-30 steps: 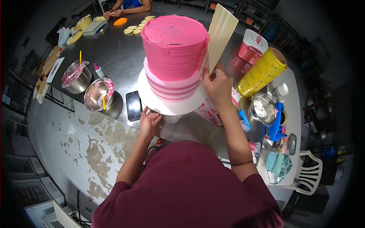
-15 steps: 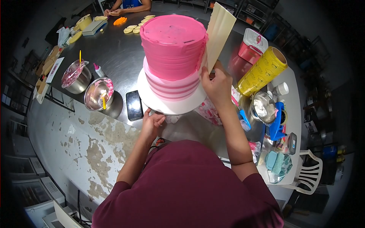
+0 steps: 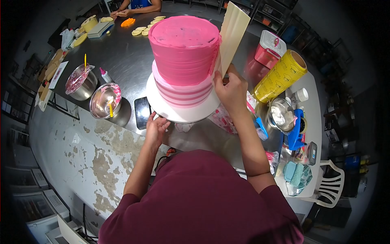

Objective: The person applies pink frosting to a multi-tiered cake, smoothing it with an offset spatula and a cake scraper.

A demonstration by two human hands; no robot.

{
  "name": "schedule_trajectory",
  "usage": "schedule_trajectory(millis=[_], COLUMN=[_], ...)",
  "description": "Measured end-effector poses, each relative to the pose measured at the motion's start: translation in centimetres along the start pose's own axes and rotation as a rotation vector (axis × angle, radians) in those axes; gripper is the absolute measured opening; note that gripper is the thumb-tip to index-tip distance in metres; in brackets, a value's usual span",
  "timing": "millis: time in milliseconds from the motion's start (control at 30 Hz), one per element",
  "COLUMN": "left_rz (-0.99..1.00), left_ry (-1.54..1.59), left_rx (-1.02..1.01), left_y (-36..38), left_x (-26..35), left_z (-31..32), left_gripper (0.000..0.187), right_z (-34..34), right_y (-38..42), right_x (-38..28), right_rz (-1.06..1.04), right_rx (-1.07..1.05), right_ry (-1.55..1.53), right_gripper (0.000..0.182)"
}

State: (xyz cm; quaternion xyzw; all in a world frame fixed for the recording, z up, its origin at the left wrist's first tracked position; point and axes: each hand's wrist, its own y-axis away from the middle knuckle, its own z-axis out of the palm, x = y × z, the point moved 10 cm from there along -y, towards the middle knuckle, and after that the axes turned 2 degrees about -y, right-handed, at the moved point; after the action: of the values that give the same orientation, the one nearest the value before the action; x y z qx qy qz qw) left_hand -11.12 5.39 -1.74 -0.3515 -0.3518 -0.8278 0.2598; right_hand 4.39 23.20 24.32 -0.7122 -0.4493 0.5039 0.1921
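Note:
A tall two-tier cake (image 3: pixel 183 57) stands on a round white cake board (image 3: pixel 162 103). Its upper part is bright pink, while pale and darker pink stripes ring the lower part. My right hand (image 3: pixel 231 90) grips a long cream-coloured scraper (image 3: pixel 232 38) with a wavy edge. The scraper stands upright along the cake's right side, where pink frosting has built up by its edge. At the board's near left rim is my left hand (image 3: pixel 157 127), palm up, fingers apart and fingertips right at the edge. Beside it lies a black phone (image 3: pixel 142 113).
Left on the steel table (image 3: pixel 126 57) are two frosting-smeared metal bowls (image 3: pixel 105 101) and a small bottle (image 3: pixel 106 76). A yellow wrap roll (image 3: pixel 280 77), a pink lidded container (image 3: pixel 269 49) and a metal bowl (image 3: pixel 281 116) stand right. Another person's hands (image 3: pixel 122 14) are across the table.
My left hand has shifted left along the board's rim, its fingers spreading. The dark marks on the cake's top have turned slightly. My right hand and the scraper stay nearly in place.

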Motion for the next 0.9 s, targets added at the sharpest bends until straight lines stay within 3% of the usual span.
schedule_trajectory(millis=[267,467,567,767,900], left_rz=[-0.093,-0.145,-0.111,0.036,0.010], left_ry=[-0.066,0.009,-0.007,0.030,0.024], left_rx=[-0.039,-0.252,-0.245,0.001,-0.003], left_y=[0.7,2.1,1.5,0.1,0.0], left_x=[-2.4,-3.1,-2.9,-0.1,-0.1], left_z=[0.7,3.2,2.7,-0.3,-0.3], left_gripper=[0.068,0.066,0.065,0.072,0.073], right_z=[0.0,-0.1,0.0,-0.1,-0.1], right_y=[0.1,0.1,0.2,0.2,0.2], right_x=[0.1,0.0,0.3,0.2,-0.1], right_rz=[0.016,0.042,0.028,0.028,0.023], right_rx=[0.006,0.008,0.014,0.016,0.003], right_ry=[0.021,0.016,0.027,0.016,0.000], right_gripper=[0.018,0.018,0.018,0.019,0.020])
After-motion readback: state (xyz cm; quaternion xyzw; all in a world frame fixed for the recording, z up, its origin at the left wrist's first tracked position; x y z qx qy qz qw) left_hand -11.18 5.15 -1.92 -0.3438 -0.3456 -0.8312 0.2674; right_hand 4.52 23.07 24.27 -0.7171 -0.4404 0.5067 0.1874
